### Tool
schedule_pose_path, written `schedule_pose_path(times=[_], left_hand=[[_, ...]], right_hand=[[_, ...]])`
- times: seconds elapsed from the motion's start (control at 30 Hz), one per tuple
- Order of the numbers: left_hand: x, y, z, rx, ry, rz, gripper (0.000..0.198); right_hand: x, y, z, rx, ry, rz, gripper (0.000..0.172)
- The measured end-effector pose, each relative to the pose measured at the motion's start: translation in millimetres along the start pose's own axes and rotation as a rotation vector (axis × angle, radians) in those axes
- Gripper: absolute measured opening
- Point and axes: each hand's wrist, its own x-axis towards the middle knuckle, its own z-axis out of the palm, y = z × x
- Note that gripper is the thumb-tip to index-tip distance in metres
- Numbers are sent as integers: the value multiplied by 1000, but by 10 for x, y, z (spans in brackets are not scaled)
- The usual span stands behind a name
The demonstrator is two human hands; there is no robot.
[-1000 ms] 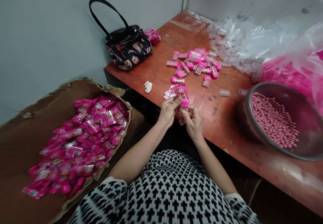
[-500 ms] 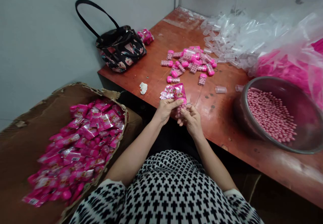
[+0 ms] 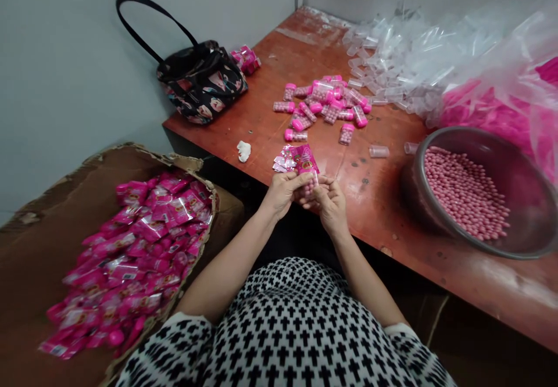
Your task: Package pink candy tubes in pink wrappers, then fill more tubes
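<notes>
At the table's front edge my left hand (image 3: 283, 192) is closed on a stack of pink printed packets (image 3: 299, 159). My right hand (image 3: 329, 201) pinches a small clear tube of pink candy (image 3: 310, 185) whose top sits inside the open front packet. The two hands touch. Behind them lies a pile of filled tubes with pink caps (image 3: 325, 108).
A metal bowl of pink candy balls (image 3: 468, 192) stands at the right, with clear bags of empty tubes (image 3: 405, 56) and pink caps (image 3: 501, 117) behind it. A dark handbag (image 3: 200, 82) sits at the table's far left. A cardboard box of filled pink packets (image 3: 139, 247) is on my left.
The candy tube has slid further up into the front packet; its pink cap no longer shows. Both hands stay together; the view has shifted slightly right.
</notes>
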Motion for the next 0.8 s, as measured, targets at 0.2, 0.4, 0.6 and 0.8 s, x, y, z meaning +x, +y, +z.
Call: schedule_pose_path(times=[0.2,0.4,0.6,0.8], left_hand=[[-83,-103,-59,-81,11,-20,25],[-396,-31,-152,-161,64,63,23],[-640,197,-585,-296,530,559,43],[134,28,-555,347,415,541,34]], right_hand=[[-1,-19,-31,-63,7,1,31],[100,0,134,-88,-49,38,31],[129,-30,72,-143,-29,28,29],[165,27,-16,-201,15,31,28]])
